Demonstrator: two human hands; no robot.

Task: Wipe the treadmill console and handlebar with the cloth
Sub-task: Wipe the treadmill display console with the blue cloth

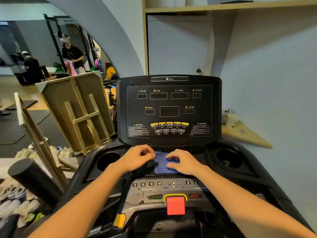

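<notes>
Cloth (162,166), a blue one, lies on the flat ledge of the treadmill console (169,109), just below the upright display panel and between the two cup holders (107,160). Both hands are on it. The right hand (182,162) rests on top of the right part of the cloth with its fingers bent and spread, pressing it down; whether the fingertips pinch the fabric or merely press it, I cannot tell. The left hand (139,157) sits at the cloth's left edge with fingers curled inward, apparently gathering or pinching that edge, though the grip itself is hidden under the knuckles.

The step in hand looks like settling the cloth into a workable pad before wiping. To do it well, bunch the fabric enough that one palm covers it fully, so no loose corner drags over the buttons. The display panel stands far of the hands and tilts back, so strokes there should run side to side with light pressure. The near control strip carries the number keys and the red stop button (175,205); wiping it firmly risks pressing keys, so a gentle pass is wiser. The handlebar (77,176) curves along the left near side, and wrapping the cloth around it should clean it better than flat rubbing.
</notes>
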